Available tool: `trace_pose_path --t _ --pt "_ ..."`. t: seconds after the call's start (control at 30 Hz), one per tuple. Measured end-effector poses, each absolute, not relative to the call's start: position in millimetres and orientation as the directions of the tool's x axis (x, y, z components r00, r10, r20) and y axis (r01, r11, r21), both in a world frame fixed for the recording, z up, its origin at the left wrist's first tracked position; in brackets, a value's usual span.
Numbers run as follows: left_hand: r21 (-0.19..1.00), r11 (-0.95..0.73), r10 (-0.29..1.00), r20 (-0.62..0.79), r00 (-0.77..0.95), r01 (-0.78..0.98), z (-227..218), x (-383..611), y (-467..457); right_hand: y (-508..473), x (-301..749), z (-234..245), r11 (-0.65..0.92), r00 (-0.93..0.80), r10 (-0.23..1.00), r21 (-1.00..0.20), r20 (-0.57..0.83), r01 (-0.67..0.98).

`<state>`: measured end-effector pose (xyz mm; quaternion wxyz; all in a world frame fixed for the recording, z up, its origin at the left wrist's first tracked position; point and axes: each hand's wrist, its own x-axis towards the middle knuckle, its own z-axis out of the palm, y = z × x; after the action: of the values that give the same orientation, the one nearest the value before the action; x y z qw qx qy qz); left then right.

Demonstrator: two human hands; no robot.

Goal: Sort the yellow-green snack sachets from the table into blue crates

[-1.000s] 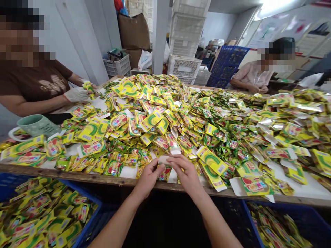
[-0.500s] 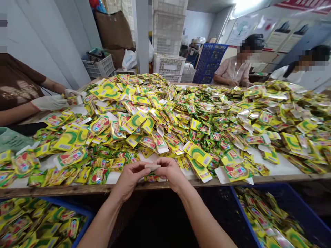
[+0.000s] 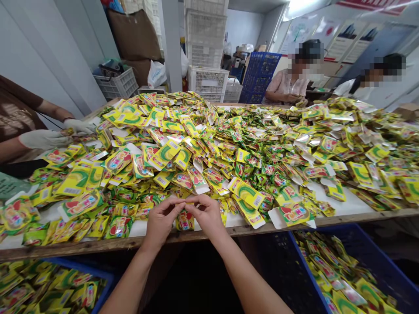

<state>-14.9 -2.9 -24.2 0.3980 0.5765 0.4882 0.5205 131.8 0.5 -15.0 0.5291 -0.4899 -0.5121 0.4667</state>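
Note:
At the front edge of the table, my left hand [image 3: 160,221] and my right hand [image 3: 206,214] meet with their fingertips pinched together. Both are closed at the top of a small yellow-green carton [image 3: 185,221] printed with a red fruit picture. My fingers cover its upper end, so the flap there is hidden. Just left of my hands lie shiny green and yellow packets [image 3: 119,226]. To the right, a flat yellow carton [image 3: 247,192] with a barcode rests on others, and another carton [image 3: 294,213] has white flaps sticking out.
A large heap of cartons and packets [image 3: 203,144] covers the table. Blue crates [image 3: 360,248] of cartons stand below its edge, left and right. A person's gloved hands [image 3: 49,138] work at the left; two people sit across. White crates [image 3: 206,52] are stacked behind.
My fingers have closed over the carton's top, where a pale flap showed before. More of its printed front is visible. The camera view has shifted slightly; the gloved hands moved left.

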Motion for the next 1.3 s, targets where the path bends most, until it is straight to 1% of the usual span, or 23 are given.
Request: trace_pose_path --t 0.13,0.2,0.27,0.37,0.5,0.6,0.73,0.8,0.87,0.97,1.03,1.1,1.17,1.2,1.23,1.3 --pt "0.890 -0.396 0.918 0.388 0.079 0.226 -28.6 -25.6 -9.2 -14.0 134.9 -13.7 0.169 0.020 0.985 -0.985 0.169 0.022" --pt "0.851 -0.460 0.888 0.440 0.135 0.253 -32.3 -31.6 -12.4 -20.7 135.2 -12.5 0.237 0.028 0.970 -0.968 0.240 0.084" --pt "0.831 -0.489 0.872 0.456 0.177 0.267 -34.8 -35.4 -14.1 -24.0 134.5 -10.8 0.304 0.041 0.949 -0.939 0.314 0.160" --pt "0.868 -0.437 0.899 0.410 0.156 0.237 -33.9 -34.2 -13.9 -22.7 133.7 -7.2 0.338 0.024 0.933 -0.900 0.358 0.276" --pt "0.942 -0.279 0.959 0.264 0.104 0.184 -29.1 -26.0 -13.7 -18.1 132.3 -3.5 0.387 -0.046 0.909 -0.798 0.415 0.462" --pt "0.955 -0.244 0.969 0.233 0.080 0.171 -29.4 -24.2 -14.7 -15.0 127.9 -2.8 0.371 0.005 0.893 -0.742 0.450 0.558" --pt "0.964 -0.217 0.976 0.211 0.055 0.153 -33.0 -28.1 -13.9 -10.5 121.4 -3.6 0.336 -0.036 0.922 -0.750 0.385 0.570" --pt "0.965 -0.211 0.977 0.206 0.051 0.152 -33.4 -29.7 -14.0 -14.5 119.8 -5.3 0.361 -0.047 0.909 -0.728 0.414 0.583" --pt "0.955 -0.228 0.973 0.218 0.075 0.189 -33.1 -30.7 -16.8 -25.4 121.1 -7.7 0.415 -0.041 0.879 -0.718 0.475 0.560" --pt "0.896 -0.350 0.936 0.319 0.150 0.273 -35.2 -32.7 -25.3 -46.5 132.3 -11.6 0.504 -0.117 0.850 -0.728 0.514 0.464" --pt "0.844 -0.449 0.892 0.405 0.202 0.293 -39.8 -34.3 -30.2 -54.7 146.4 -14.0 0.498 -0.155 0.859 -0.728 0.488 0.470" --pt "0.803 -0.504 0.863 0.459 0.210 0.318 -45.1 -34.3 -31.3 -54.0 162.9 -16.8 0.381 -0.101 0.908 -0.702 0.406 0.602" --pt "0.771 -0.517 0.855 0.487 0.179 0.370 -47.2 -31.3 -28.5 -45.9 177.7 -20.0 0.197 -0.020 0.959 -0.615 0.282 0.764" --pt "0.759 -0.515 0.854 0.492 0.169 0.397 -45.9 -29.1 -26.7 -40.5 183.4 -21.7 0.132 -0.011 0.977 -0.557 0.215 0.820" --pt "0.751 -0.510 0.856 0.492 0.159 0.420 -42.5 -27.3 -25.5 -35.2 187.6 -23.2 0.101 -0.023 0.988 -0.516 0.155 0.851" --pt "0.750 -0.461 0.874 0.477 0.094 0.474 -30.4 -28.2 -27.4 -26.6 192.0 -25.8 0.094 -0.049 0.994 -0.511 0.100 0.854"
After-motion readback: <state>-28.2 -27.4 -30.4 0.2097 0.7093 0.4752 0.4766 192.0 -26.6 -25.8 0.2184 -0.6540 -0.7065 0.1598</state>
